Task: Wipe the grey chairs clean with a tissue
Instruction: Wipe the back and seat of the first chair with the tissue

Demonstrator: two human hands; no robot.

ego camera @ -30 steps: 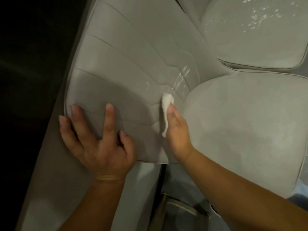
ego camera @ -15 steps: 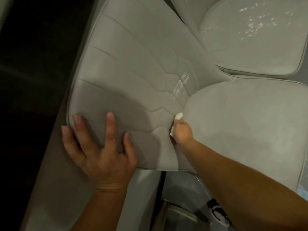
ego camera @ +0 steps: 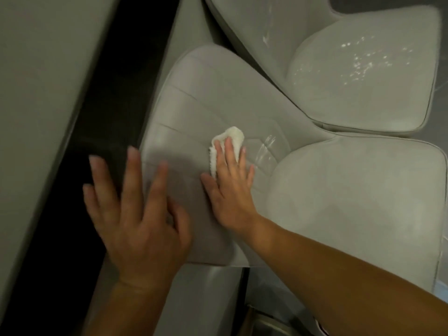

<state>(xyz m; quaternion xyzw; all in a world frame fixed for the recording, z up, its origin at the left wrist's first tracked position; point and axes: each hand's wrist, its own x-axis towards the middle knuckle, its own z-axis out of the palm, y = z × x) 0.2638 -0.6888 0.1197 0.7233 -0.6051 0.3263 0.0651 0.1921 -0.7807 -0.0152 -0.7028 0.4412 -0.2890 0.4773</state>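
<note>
A grey padded chair fills the middle of the view, its quilted backrest on the left and its seat on the right. My right hand lies flat on the backrest, fingers straight, pressing a crumpled white tissue against the padding. The tissue pokes out beyond my fingertips. My left hand is spread with straight fingers over the backrest's lower left edge, blurred by motion. Wet streaks glint on the backrest just right of the tissue.
A second grey chair stands at the upper right, its seat speckled with shiny droplets. A pale table edge runs down the left, with a dark gap between it and the chair. The floor shows below.
My right hand has moved from the crease between backrest and seat up onto the backrest and flattened over the tissue. My left hand slid toward the backrest's outer edge. The view shifted.
</note>
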